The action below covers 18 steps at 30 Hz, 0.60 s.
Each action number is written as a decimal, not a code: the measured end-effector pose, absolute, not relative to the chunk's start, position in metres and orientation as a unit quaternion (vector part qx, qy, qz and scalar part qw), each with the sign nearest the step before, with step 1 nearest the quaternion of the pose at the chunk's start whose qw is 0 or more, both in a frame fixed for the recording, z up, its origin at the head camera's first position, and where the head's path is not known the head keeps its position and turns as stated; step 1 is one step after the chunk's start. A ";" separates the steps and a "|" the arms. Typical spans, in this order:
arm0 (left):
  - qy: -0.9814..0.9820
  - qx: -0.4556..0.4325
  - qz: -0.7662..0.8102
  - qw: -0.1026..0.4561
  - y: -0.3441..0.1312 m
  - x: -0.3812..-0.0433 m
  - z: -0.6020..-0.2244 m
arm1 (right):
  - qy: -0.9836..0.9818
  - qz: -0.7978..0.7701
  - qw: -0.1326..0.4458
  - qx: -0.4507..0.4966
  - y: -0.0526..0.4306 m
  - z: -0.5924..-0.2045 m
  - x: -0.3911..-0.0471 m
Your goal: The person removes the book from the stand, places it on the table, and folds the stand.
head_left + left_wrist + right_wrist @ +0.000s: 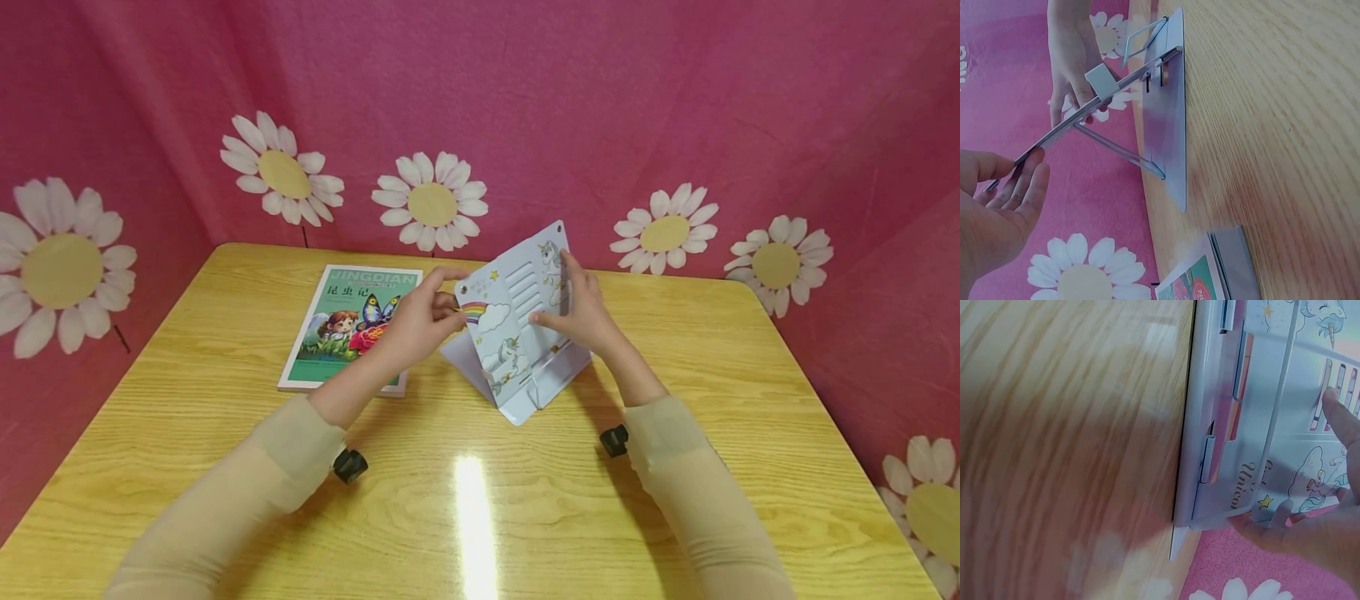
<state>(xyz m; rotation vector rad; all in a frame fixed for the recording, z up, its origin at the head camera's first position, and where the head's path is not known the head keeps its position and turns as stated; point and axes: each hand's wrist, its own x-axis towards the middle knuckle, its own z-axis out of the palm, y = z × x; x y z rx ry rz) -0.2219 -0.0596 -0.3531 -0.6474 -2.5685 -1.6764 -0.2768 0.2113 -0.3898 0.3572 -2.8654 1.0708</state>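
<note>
A white metal book stand (492, 317) printed with unicorns, clouds and a rainbow stands on the table, its slotted panel tilted back over a flat base plate (1172, 119). My left hand (420, 323) pinches the panel's upper left edge, thumb on the front and fingers behind, as the left wrist view shows. At the opposite edge my right hand (591, 312) grips the panel, its thumb (1338, 415) lying across the front by the slots. Behind the panel, a wire leg (1119, 150) runs down to the base. A wire page holder (1141, 39) sticks out at the lower front.
A green-covered children's book (330, 321) lies flat on the wooden table (420, 500), left of the stand. Pink cloth (525, 100) with large daisies hangs behind the table and along both sides. Small black devices (349, 465) sit at both sleeve cuffs.
</note>
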 end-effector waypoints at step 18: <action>-0.813 -0.208 -0.544 -0.001 -0.061 -0.212 -0.353 | -0.929 0.345 0.008 0.134 0.210 -0.388 -0.281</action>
